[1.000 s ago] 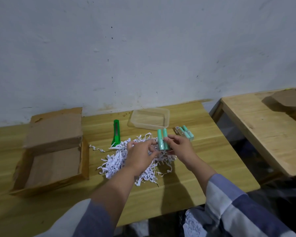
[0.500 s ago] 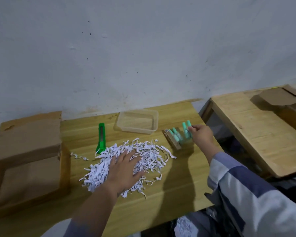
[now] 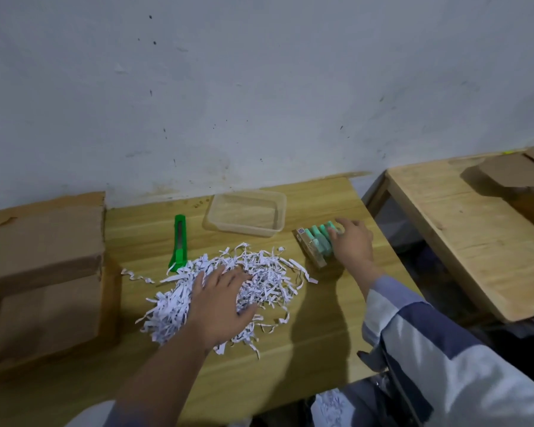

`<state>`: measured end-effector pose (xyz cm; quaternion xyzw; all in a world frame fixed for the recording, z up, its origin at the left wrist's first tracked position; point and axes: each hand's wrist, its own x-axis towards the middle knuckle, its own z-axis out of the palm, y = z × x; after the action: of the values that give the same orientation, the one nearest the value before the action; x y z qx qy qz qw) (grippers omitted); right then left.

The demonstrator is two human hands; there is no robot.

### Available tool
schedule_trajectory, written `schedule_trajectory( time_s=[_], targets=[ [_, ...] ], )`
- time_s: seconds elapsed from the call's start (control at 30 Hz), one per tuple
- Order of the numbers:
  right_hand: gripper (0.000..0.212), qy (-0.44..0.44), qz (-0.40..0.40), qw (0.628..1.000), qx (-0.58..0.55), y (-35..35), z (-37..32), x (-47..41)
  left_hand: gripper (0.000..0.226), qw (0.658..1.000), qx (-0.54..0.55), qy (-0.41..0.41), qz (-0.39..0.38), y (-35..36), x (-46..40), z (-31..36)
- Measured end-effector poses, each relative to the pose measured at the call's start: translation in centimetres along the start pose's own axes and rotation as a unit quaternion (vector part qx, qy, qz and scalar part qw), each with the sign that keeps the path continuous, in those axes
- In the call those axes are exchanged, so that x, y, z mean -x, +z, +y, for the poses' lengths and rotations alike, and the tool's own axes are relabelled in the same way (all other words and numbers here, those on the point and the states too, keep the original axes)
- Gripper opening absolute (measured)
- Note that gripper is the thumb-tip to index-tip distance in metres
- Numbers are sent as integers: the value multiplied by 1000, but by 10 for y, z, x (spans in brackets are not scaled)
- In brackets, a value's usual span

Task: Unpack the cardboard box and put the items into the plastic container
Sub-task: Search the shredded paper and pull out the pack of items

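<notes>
An open cardboard box (image 3: 43, 282) lies at the left of the wooden table, its inside bare. A heap of white shredded paper (image 3: 259, 272) covers the table's middle, and my left hand (image 3: 219, 300) rests flat on it with fingers spread. A clear plastic container (image 3: 244, 215) stands at the back, with nothing in it. To its right lies a row of mint-green tubes (image 3: 319, 241) beside a small brown packet (image 3: 309, 249). My right hand (image 3: 353, 245) has its fingers on the right end of that row.
A green utility knife (image 3: 179, 238) lies between the box and the container. A second wooden table (image 3: 463, 235) stands to the right across a gap, with a cardboard piece (image 3: 512, 172) on its far end. A white wall backs both tables.
One second ago both hands held green tubes above the paper. The right hand has since carried them to the row at the right, and the left hand has dropped flat onto the shredded paper.
</notes>
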<state>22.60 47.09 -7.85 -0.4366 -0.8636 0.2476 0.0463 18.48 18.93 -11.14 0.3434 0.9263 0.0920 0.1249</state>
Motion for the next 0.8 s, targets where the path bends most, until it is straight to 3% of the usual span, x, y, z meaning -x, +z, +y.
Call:
schedule_trajectory(
  time_s=[0.1,0.2,0.3,0.43,0.5,0.6,0.8],
  targets=[
    [32,-149,17,988,-26,3,-21,24,56,997,8,7,74,-15,-1,3],
    [28,-274,-71,958,-41,17,-39,51,58,992,12,-23,127,-30,-3,-6],
    [53,-275,-201,940,27,32,-47,71,64,988,12,-111,109,-33,-1,-36],
    [86,-234,-300,921,84,52,-46,86,87,967,91,-236,-10,-28,20,-77],
    [93,-254,-317,912,60,58,-50,95,97,966,134,-216,-49,-28,33,-87],
    [106,-294,-352,888,46,61,-54,108,117,980,138,-134,-47,-30,47,-87],
    [134,-394,-318,853,122,71,-54,116,131,998,28,7,-63,-21,65,-78]
  ],
)
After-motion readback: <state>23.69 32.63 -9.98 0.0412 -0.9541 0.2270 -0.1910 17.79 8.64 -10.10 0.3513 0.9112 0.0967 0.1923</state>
